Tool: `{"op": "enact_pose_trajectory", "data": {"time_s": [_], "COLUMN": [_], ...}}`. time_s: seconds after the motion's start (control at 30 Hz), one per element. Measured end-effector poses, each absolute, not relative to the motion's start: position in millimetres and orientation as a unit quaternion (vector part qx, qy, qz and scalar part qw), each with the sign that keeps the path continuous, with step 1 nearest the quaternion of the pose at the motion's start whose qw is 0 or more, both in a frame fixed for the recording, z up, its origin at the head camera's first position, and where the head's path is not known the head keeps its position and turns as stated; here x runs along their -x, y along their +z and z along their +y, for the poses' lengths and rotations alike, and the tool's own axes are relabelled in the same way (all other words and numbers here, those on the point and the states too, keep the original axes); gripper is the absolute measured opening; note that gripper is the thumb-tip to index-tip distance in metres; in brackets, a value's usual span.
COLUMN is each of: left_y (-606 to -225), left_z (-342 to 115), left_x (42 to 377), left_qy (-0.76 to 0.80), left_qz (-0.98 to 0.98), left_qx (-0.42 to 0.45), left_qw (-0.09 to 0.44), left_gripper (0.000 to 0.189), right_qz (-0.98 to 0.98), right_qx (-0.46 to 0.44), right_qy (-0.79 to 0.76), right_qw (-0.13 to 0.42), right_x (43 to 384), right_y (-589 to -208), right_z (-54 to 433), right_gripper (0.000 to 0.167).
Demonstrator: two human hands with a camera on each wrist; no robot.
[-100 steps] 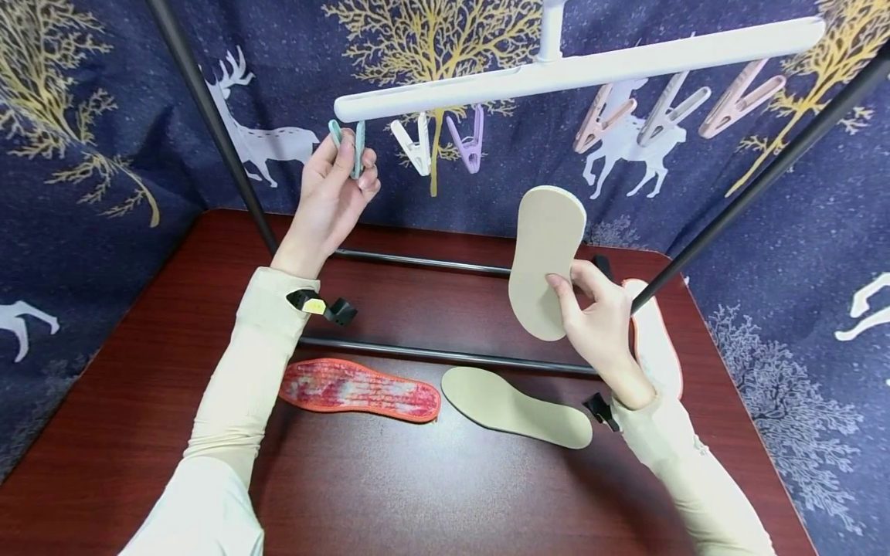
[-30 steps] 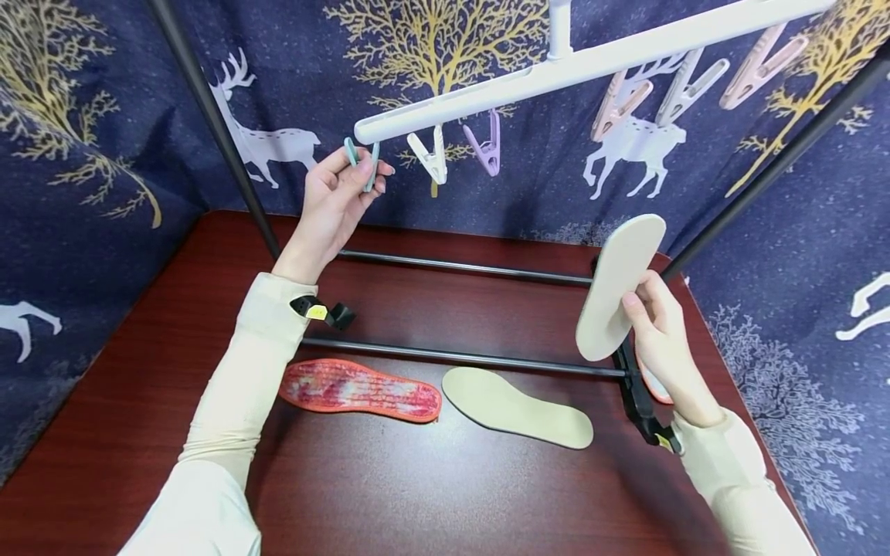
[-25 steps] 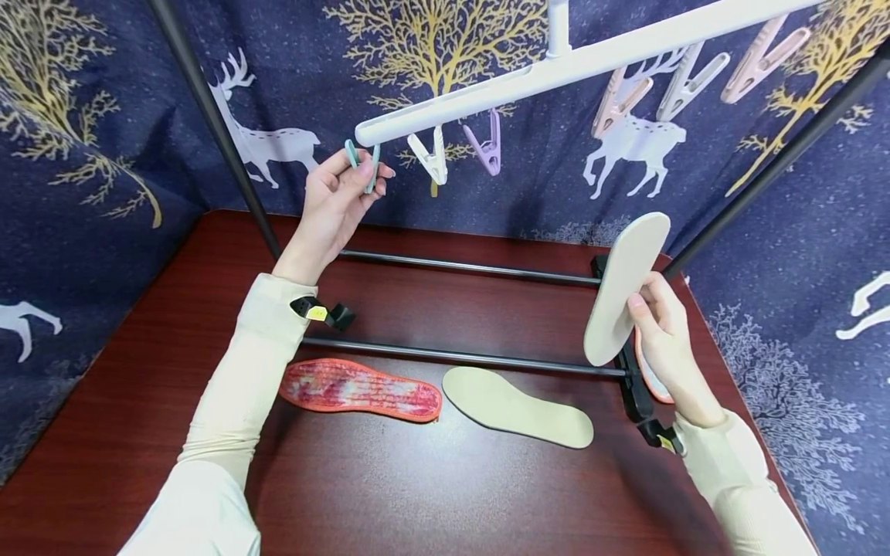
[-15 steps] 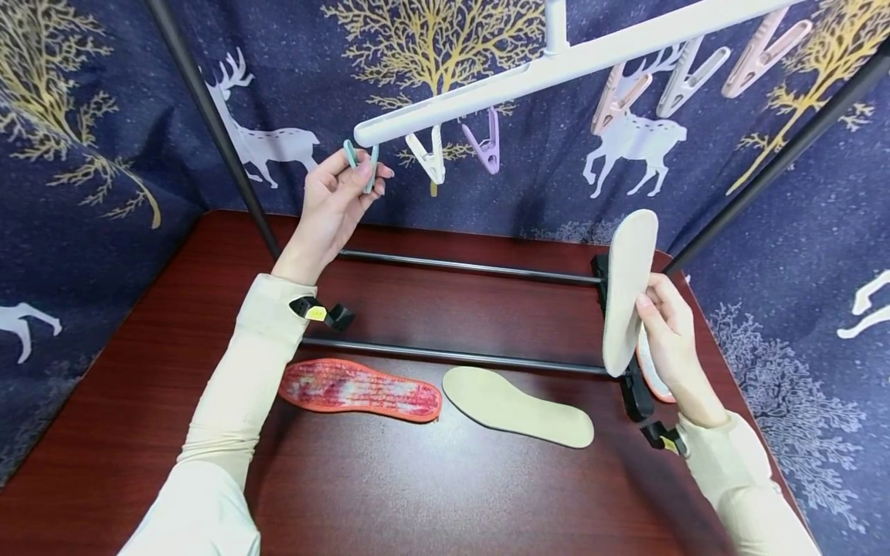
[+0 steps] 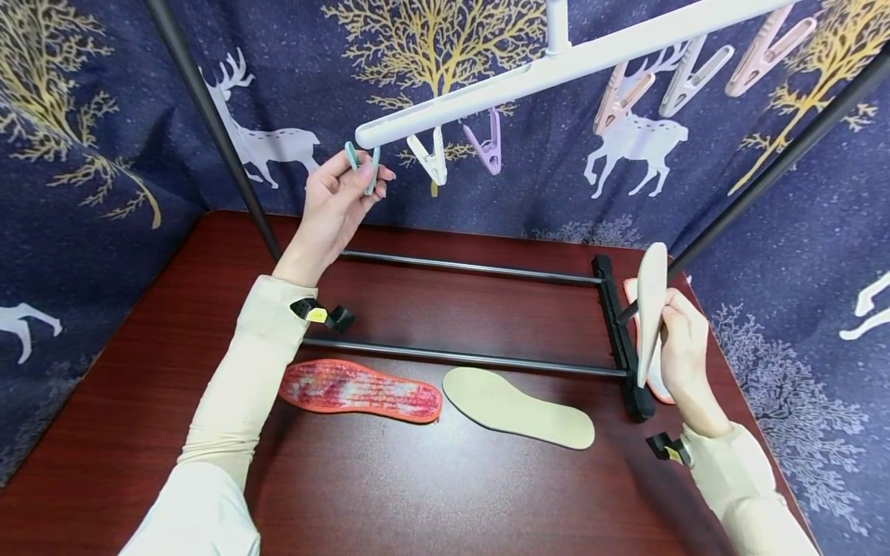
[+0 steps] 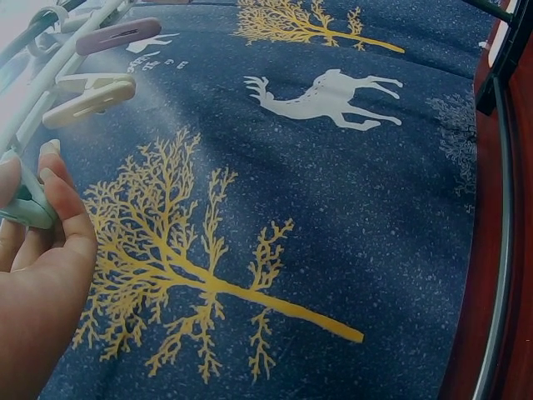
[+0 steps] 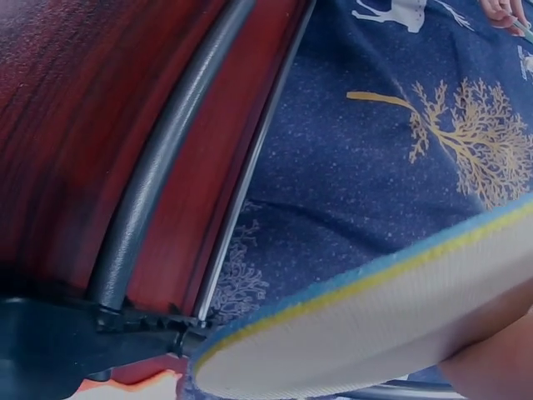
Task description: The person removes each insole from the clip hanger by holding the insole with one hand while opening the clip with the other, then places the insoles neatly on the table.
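Note:
My left hand (image 5: 334, 197) is raised at the left end of the white hanger bar (image 5: 480, 100) and pinches a teal clothespin (image 5: 375, 171) between thumb and fingers. In the left wrist view the teal clothespin (image 6: 32, 210) shows at the left edge, partly hidden by the fingers. At the right, my right hand (image 5: 684, 340) grips a cream insole (image 5: 650, 309) by its side, upright and nearly edge-on. The right wrist view shows the insole's (image 7: 366, 337) pale face and its blue and yellow edge layers. A red patterned insole (image 5: 361, 391) and a beige insole (image 5: 518, 409) lie on the table.
Another orange-edged insole (image 5: 660, 386) lies partly hidden behind the right hand's one. White (image 5: 436, 166) and purple (image 5: 492, 154) clothespins and several more hang from the bar. A black rack's rods (image 5: 459, 357) and foot (image 5: 638, 401) stand on the dark red table (image 5: 445, 494).
My right hand has moved right with the cream insole, which has turned from face-on to nearly edge-on and lowered slightly. My left hand and the bar's left end shifted slightly right and down earlier.

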State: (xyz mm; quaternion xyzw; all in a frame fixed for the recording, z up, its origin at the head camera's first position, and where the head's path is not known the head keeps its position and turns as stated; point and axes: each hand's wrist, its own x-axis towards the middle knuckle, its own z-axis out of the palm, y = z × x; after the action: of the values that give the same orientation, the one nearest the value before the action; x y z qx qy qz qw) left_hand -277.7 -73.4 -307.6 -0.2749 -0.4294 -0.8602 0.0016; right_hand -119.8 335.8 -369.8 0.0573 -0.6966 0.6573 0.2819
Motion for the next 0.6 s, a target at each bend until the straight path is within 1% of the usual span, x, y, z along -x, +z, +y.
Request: {"op": "enact_pose_trajectory", "data": {"time_s": [0.1,0.2,0.33,0.6], "left_y": [-307.6,-307.4,-307.3,-309.4], "left_z": [-73.6,-73.5,-73.3,-74.1], "left_x": [278.2,278.8,279.1,280.6], "left_qy": [-0.859,-0.861,-0.862,-0.865], "left_qz": [-0.432,-0.427,-0.424,-0.418], "left_qx": [0.276,0.277,0.278,0.277], "left_qw": [0.003,0.002,0.003,-0.002], "left_gripper": [0.006,0.005,0.005,0.005], "right_qz": [-0.682,-0.662,-0.632,-0.545], "right_qx": [-0.035,-0.020,-0.011,0.031], "right_qy": [0.663,0.667,0.677,0.729], "right_qw": [0.306,0.342,0.376,0.412], "right_x": [119.0,118.7,118.8,119.2], "right_y": [-369.2,-368.9,-367.3,-362.2], "right_z": [335.6,336.4,339.8,350.6], "right_gripper": [0.040,0.041,0.038,0.035]}}
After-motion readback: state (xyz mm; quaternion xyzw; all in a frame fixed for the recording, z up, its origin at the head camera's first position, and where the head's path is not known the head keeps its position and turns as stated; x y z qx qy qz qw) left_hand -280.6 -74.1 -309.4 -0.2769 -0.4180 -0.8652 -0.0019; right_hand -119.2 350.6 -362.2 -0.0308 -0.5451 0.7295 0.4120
